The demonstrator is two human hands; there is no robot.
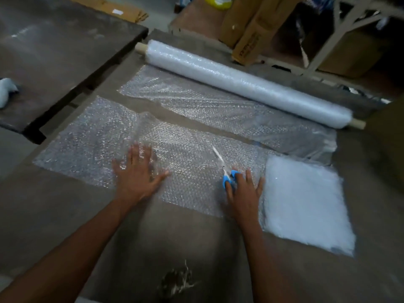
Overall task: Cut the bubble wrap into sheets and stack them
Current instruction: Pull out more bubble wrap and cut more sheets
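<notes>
Beside the white stack (pixel 306 202), our left hand (pixel 137 171) presses flat, fingers spread, on the bubbly sheet (pixel 91 136); our right hand (pixel 242 189) seemingly pinches blue-handled scissors (pixel 223 167), blades pointing toward the roll (pixel 247 84).

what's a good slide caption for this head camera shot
Left hand flat on a bubble wrap strip, right hand on blue scissors, stack of sheets beside, roll behind.

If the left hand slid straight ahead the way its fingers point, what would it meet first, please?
The left hand lies flat on the cut bubble wrap strip. Straight ahead it would likely cross that strip's far edge, then bare table, then the unrolled bubble wrap before the roll.
</notes>
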